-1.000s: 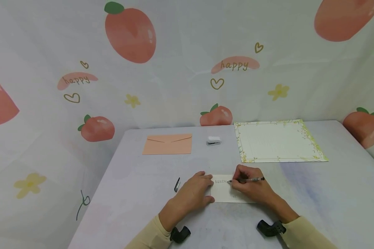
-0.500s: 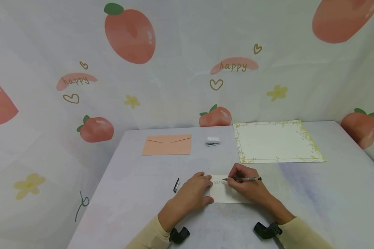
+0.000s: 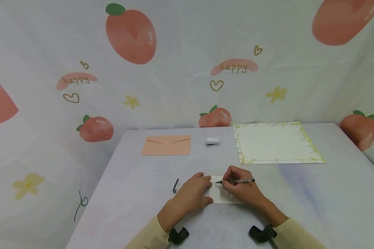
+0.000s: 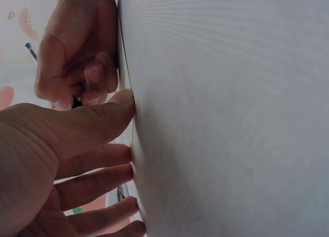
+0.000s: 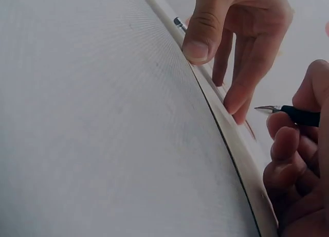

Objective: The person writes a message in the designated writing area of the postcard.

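Note:
A small cream card [image 3: 219, 196] lies on the table in front of the person. At its left edge rests the left hand [image 3: 190, 192], fingers extended and thumb on the near corner, pressing on the card. The right hand [image 3: 245, 192] pinches a slim pen [image 3: 243, 181] with a clear barrel and dark grip, its other fingers curled underneath. In the right wrist view the pen's metal tip [image 5: 264, 109] points toward the left hand's fingers. From the head view, the tip is over the card's upper left, mostly hiding the handwriting there. A black pen cap [image 3: 176, 185] lies left of the left hand.
Toward the back of the table [image 3: 137, 221] lie a peach-coloured envelope [image 3: 166, 145], a small white stapler [image 3: 212, 142] and a large sheet with a floral border [image 3: 277, 143]. Behind the table hangs a fruit-patterned cloth [image 3: 174, 86].
The right hand has moved left along the card with the pen, from the end of the written line toward its start. The left hand has stayed in place.

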Motion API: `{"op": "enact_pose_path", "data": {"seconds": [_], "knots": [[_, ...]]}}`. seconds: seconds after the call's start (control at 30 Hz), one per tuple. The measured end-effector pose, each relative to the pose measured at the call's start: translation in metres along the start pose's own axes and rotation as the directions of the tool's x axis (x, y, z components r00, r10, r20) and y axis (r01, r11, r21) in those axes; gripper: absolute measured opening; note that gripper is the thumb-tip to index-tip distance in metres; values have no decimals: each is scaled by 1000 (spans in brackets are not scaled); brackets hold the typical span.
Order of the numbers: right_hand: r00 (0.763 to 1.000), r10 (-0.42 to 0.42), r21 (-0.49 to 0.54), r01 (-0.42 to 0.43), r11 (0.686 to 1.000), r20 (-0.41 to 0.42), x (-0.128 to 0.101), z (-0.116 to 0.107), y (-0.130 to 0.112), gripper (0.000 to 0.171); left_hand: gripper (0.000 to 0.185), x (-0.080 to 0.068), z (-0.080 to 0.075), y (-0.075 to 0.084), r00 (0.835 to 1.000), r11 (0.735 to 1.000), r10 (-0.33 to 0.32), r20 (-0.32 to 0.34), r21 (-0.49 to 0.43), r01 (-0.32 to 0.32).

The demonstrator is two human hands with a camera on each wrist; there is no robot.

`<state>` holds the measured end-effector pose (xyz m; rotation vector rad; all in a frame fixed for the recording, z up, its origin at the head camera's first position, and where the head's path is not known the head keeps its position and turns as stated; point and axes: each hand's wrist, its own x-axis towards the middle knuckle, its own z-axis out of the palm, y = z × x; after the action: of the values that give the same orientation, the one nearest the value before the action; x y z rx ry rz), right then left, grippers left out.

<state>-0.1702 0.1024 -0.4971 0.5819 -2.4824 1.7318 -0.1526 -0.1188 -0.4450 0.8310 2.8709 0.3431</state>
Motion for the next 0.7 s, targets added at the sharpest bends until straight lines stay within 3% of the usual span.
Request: {"op": "enact_pose_path", "data": {"seconds": [0.33,0.7], "knots": [[997,-69,-24,70,997,37,-1,2,2,27,47,-1,0,-1,1000,1000,17,-19,-5,-17],[994,-83,-33,86,996,76,-1,4,3,30,47,-1,-1,0,1000,1000,17,-18,3,-17]]}}
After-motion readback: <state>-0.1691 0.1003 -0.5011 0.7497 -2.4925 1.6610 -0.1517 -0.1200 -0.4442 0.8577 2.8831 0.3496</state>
